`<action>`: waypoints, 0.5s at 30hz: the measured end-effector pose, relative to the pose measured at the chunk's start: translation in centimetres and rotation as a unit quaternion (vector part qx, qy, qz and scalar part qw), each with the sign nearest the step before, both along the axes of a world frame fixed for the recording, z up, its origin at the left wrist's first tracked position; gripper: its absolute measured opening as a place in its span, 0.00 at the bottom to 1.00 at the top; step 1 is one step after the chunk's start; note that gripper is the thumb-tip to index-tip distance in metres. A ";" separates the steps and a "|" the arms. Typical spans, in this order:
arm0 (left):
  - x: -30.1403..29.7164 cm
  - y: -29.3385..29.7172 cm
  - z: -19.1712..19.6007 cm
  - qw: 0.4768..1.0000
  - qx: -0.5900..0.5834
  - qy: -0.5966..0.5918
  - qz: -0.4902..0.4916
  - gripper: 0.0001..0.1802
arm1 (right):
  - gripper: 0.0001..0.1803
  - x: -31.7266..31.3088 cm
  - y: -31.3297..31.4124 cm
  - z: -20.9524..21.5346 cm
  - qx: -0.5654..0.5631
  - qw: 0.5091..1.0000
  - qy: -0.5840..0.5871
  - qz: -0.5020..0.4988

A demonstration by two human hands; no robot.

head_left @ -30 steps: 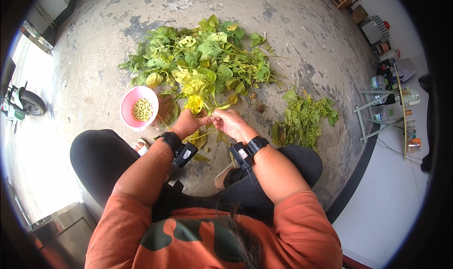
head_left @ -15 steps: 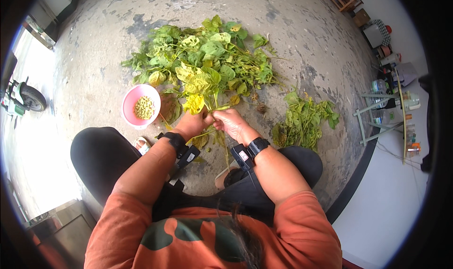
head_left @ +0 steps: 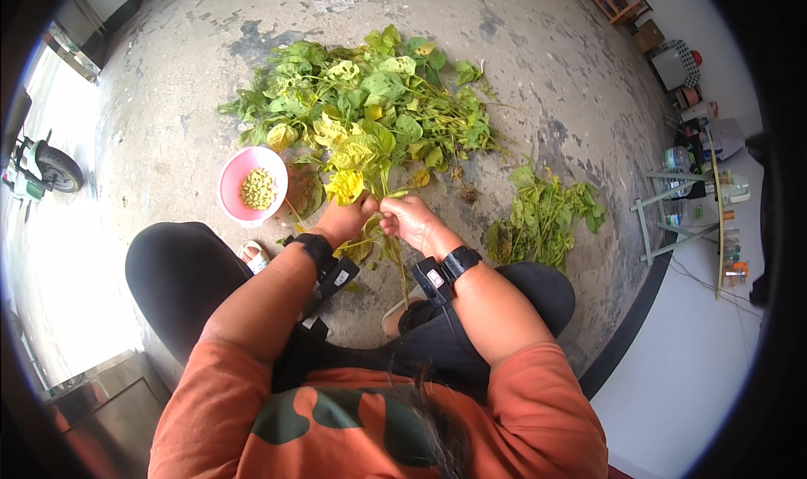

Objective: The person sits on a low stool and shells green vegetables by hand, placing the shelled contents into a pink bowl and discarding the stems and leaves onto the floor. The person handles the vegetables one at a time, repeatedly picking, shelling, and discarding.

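Observation:
My left hand (head_left: 343,218) is closed on a leafy bean plant (head_left: 361,147), whose yellow-green leaves spread beyond my fingers and whose stems hang toward my feet. Close beside it, my right hand (head_left: 409,219) is pinched shut at the same stems. What looks like a small green pod (head_left: 402,190) shows above its fingers; my fingertips are partly hidden. To the left stands a pink bowl (head_left: 229,182) with shelled green beans (head_left: 258,190) in its bottom.
A big heap of leafy plants (head_left: 336,79) lies on the concrete floor just beyond my hands. A smaller pile (head_left: 546,214) is at the right. Further right stands a folding-leg table (head_left: 664,210) with bottles. A wheel (head_left: 60,169) shows at far left.
My right hand's fingers have drawn slightly apart from the left hand's. The bean plant stays between them, and the bowl and piles look unchanged.

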State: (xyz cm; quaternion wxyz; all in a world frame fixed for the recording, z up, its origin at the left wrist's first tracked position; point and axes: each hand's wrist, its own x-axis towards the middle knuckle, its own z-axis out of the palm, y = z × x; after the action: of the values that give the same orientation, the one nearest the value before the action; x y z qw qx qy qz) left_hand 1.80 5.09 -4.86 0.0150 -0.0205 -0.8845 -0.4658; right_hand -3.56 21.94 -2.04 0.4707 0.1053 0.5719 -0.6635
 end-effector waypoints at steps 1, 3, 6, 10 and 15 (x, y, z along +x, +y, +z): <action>0.0 0.0 0.0 0.999 0.035 -0.007 0.004 0.09 | 0.08 -0.1 0.0 -0.1 -0.007 1.000 -0.005 -0.001; -0.2 0.1 0.3 0.991 0.103 -0.080 0.024 0.10 | 0.08 -0.5 0.1 -0.2 -0.017 1.000 -0.016 -0.009; -0.1 0.0 0.9 0.946 0.235 -0.218 0.053 0.12 | 0.08 -0.9 0.3 -0.3 -0.029 0.999 -0.037 -0.026; -0.4 -0.1 1.0 0.932 0.260 -0.252 0.020 0.13 | 0.09 -1.0 0.2 -0.3 -0.009 0.999 -0.030 -0.020; -0.6 0.0 0.5 0.891 0.332 -0.306 0.050 0.13 | 0.08 -1.2 0.2 -0.2 0.028 0.999 0.004 -0.036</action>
State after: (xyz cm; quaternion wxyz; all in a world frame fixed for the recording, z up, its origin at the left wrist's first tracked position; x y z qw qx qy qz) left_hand 1.19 5.09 -4.40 -0.2268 0.1737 -0.6387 -0.7144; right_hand -4.79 22.15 -2.28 0.4414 0.1367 0.5881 -0.6638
